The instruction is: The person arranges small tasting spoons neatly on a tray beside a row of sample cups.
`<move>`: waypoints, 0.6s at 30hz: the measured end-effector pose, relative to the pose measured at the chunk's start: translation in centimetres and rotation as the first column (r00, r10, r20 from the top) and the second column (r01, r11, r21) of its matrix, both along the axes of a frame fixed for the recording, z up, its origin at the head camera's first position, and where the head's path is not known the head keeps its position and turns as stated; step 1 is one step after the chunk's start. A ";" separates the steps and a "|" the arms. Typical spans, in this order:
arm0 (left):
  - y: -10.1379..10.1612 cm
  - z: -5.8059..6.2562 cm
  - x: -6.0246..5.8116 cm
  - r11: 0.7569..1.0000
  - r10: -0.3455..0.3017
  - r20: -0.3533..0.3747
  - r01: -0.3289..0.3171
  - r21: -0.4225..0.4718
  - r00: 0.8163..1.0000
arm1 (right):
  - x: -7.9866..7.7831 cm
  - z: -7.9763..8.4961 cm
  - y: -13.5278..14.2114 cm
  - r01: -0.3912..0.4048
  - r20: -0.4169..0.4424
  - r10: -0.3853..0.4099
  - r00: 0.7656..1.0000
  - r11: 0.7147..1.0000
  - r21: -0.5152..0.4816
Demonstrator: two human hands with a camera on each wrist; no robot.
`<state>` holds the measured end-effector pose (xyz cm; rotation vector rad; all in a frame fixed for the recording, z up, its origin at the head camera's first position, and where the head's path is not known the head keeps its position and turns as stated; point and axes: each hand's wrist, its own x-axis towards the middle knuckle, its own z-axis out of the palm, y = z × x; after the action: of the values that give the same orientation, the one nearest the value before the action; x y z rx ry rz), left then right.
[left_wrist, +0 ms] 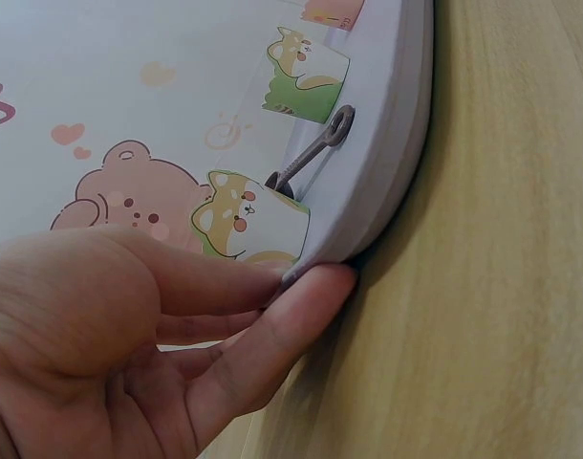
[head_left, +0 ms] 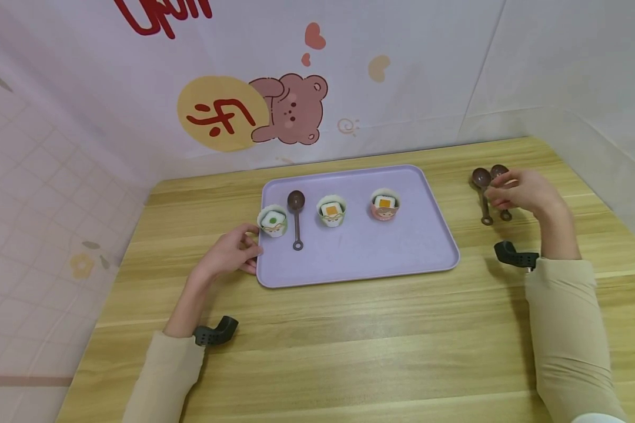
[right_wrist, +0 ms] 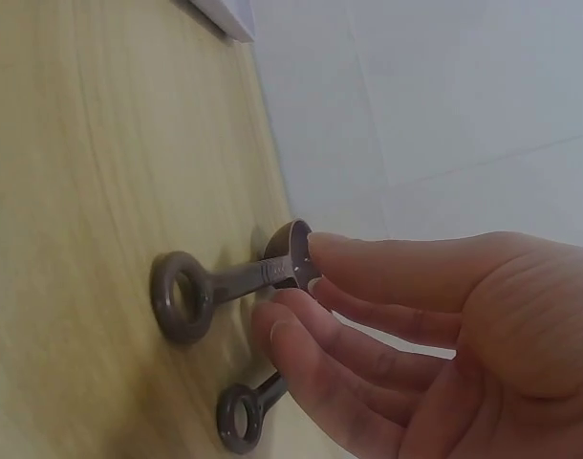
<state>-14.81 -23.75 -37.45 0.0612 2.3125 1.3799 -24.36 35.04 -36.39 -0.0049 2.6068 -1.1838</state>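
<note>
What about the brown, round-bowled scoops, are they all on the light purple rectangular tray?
No, one scoop is on the tray, but two other scoops are off it, by the right hand.

a lavender tray (head_left: 360,252), round-cornered with a raised rim, rests near the far edge of the counter (head_left: 349,346). toward the far right corner, two dark brown spoons (head_left: 481,177) are side by side, ring-ended handles toward the near edge.

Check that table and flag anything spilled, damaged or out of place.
Nothing looks spilled or damaged. The green-dotted cup sits crowded at the left rim of the lilac tray, whereas the middle cup and right cup stand well inside.
</note>
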 end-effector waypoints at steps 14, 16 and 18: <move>0.1 0.0 0.0 1.000 0.000 -0.002 0.000 0.007 1.000 | -0.1 -0.3 -0.5 0.015 0.009 -0.016 1.000 0.996 0.088; 0.1 -0.1 0.0 1.000 -0.001 -0.003 0.001 0.005 1.000 | -0.1 -0.3 -0.6 0.014 0.001 -0.014 1.000 0.994 0.104; 0.1 -0.1 0.0 1.000 0.002 -0.002 -0.002 0.001 1.000 | -0.1 -0.3 -0.7 0.013 -0.006 -0.012 1.000 0.994 0.112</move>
<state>-14.80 -23.67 -37.56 0.0613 2.3138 1.3829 -24.46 34.38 -36.72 0.0314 2.6779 -1.0409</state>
